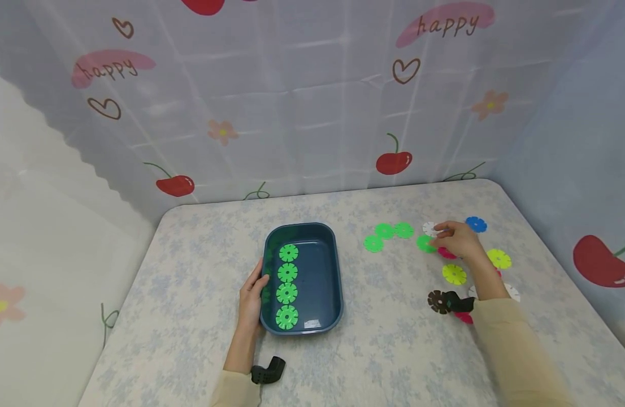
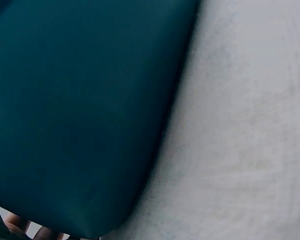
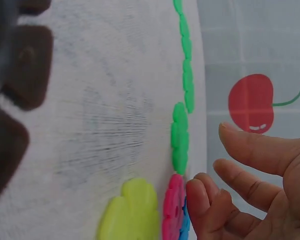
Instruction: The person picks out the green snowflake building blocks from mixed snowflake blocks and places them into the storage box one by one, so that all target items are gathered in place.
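My left hand [image 1: 251, 296] grips the left side of a dark teal plastic basin [image 1: 339, 282], thumb over the rim. Inside the basin several green snowflake discs [image 1: 287, 293] lie in a column along the left. The basin wall [image 2: 85, 110] fills much of the left wrist view, with fingertips at its bottom edge. On the right, my right hand [image 1: 457, 240] hovers just above a green disc [image 1: 425, 244], a white disc [image 1: 429, 228] and a pink disc [image 1: 447, 253]. Its thumb and fingers stand apart, loosely bent, with nothing visible between them in the right wrist view.
Several more green discs [image 1: 385, 231] lie between basin and right hand. Yellow discs [image 1: 454, 275], a blue disc [image 1: 476, 224] and a brown disc [image 1: 438, 302] surround the right arm, which partly hides some white and pink ones. A printed curtain [image 1: 302, 147] borders the table's back edge.
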`<state>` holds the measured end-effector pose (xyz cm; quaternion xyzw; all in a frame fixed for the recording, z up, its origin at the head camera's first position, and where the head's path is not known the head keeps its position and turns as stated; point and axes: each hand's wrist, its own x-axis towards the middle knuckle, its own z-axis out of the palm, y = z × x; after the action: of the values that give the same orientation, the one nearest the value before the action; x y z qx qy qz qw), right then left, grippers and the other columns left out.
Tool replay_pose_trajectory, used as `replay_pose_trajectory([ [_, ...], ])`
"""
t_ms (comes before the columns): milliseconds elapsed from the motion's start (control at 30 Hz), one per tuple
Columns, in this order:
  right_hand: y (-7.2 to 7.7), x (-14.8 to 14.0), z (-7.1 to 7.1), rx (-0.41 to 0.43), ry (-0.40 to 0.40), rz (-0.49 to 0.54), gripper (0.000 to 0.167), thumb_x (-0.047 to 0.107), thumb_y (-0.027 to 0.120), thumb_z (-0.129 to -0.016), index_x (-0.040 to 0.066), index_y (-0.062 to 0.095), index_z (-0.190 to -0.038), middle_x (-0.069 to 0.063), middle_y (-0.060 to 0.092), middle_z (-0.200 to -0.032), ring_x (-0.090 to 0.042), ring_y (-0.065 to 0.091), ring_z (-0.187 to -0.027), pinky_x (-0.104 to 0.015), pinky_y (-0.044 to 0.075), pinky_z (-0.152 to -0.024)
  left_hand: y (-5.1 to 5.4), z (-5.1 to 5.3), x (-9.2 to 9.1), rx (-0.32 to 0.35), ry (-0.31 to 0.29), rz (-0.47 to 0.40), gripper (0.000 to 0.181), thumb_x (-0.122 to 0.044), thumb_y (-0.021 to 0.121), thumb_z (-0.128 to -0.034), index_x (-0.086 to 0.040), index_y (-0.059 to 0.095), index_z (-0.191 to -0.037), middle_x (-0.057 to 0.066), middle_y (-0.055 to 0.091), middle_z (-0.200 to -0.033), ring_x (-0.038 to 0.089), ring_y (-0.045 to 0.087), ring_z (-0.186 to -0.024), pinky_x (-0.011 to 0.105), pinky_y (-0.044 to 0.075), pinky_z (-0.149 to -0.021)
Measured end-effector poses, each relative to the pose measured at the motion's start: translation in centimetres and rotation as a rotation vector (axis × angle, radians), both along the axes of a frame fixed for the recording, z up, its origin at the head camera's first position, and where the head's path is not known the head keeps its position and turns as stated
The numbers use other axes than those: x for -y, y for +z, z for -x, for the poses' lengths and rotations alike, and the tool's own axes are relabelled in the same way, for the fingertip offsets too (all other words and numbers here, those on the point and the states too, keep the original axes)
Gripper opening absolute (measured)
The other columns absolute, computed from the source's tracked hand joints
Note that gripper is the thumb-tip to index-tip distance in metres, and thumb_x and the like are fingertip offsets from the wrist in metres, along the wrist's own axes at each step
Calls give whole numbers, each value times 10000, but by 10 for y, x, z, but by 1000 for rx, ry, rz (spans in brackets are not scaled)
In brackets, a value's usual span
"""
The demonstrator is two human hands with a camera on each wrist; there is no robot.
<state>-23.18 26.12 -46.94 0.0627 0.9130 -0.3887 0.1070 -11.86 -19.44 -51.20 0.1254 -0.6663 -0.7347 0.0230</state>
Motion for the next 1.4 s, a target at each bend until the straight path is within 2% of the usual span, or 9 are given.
replay_pose_trajectory([
  [100, -5, 0, 1, 20, 12, -2, 564, 222, 682, -899, -49, 489, -1354, -316, 518, -1285, -437, 513, -1134, -497, 502, -909, 0, -1, 0, -3, 0, -6, 519, -175, 470, -1028, -161, 347, -1532, 11, 282, -1605, 196, 163, -1513, 445, 164, -1228],
  [167, -7, 0, 1, 28, 8, 1, 588, 227, 703, -888, -54, 486, -1358, -310, 509, -1286, -439, 499, -1135, -519, 488, -931, 0, -1, -1, 0, -1, -12, 522, -182, 476, -1028, -164, 347, -1533, 9, 279, -1606, 197, 160, -1513, 449, 167, -1227],
  [467, -15, 7, 1, 2, 7, -107, 585, 207, 747, -837, -46, 521, -1314, -260, 531, -1183, -393, 495, -1008, -466, 489, -791, 0, -1, -2, 12, -3, -35, 520, -184, 483, -1024, -186, 357, -1529, 3, 272, -1608, 199, 155, -1514, 456, 166, -1226],
  [733, -14, 10, 4, 35, 16, -117, 553, 182, 750, -834, -54, 527, -1281, -270, 533, -1199, -418, 506, -1049, -514, 486, -847, 0, -1, -1, 2, -2, -36, 520, -184, 486, -1023, -180, 359, -1528, 6, 275, -1607, 201, 156, -1514, 458, 154, -1229],
  [900, -12, 11, 3, 16, 34, -145, 537, 180, 747, -836, -49, 528, -1270, -292, 528, -1223, -441, 506, -1070, -540, 475, -858, -1, -2, -1, -3, -2, -37, 520, -188, 489, -1023, -180, 361, -1527, 8, 277, -1606, 199, 157, -1514, 455, 153, -1229],
  [1067, -10, 14, 1, -31, 51, -220, 486, 177, 755, -830, -19, 507, -1200, -280, 547, -1142, -406, 528, -963, -475, 471, -737, 0, -2, -1, 3, 6, -22, 521, -183, 488, -1022, -173, 362, -1527, 11, 282, -1605, 208, 156, -1514, 473, 149, -1228],
  [1200, -4, 16, 0, -49, 100, -256, 392, 160, 706, -872, 10, 523, -1185, -283, 576, -1131, -415, 563, -932, -454, 468, -679, 2, -1, -1, 3, 9, -21, 524, -181, 485, -1021, -164, 356, -1529, 4, 285, -1603, 201, 159, -1514, 469, 151, -1228],
  [1300, 0, 15, 0, -51, 131, -233, 378, 147, 655, -915, -10, 550, -1243, -290, 594, -1137, -400, 605, -923, -465, 480, -703, 3, 0, -1, -2, 8, -23, 525, -183, 483, -1022, -158, 352, -1530, 0, 287, -1602, 194, 162, -1513, 461, 151, -1229],
  [1400, 4, 14, -1, -47, 140, -163, 410, 118, 616, -941, -37, 546, -1315, -284, 603, -1091, -324, 640, -822, -405, 500, -685, 2, 0, -1, -3, 10, -18, 522, -181, 480, -1023, -160, 355, -1529, 0, 290, -1601, 193, 166, -1512, 462, 152, -1229],
])
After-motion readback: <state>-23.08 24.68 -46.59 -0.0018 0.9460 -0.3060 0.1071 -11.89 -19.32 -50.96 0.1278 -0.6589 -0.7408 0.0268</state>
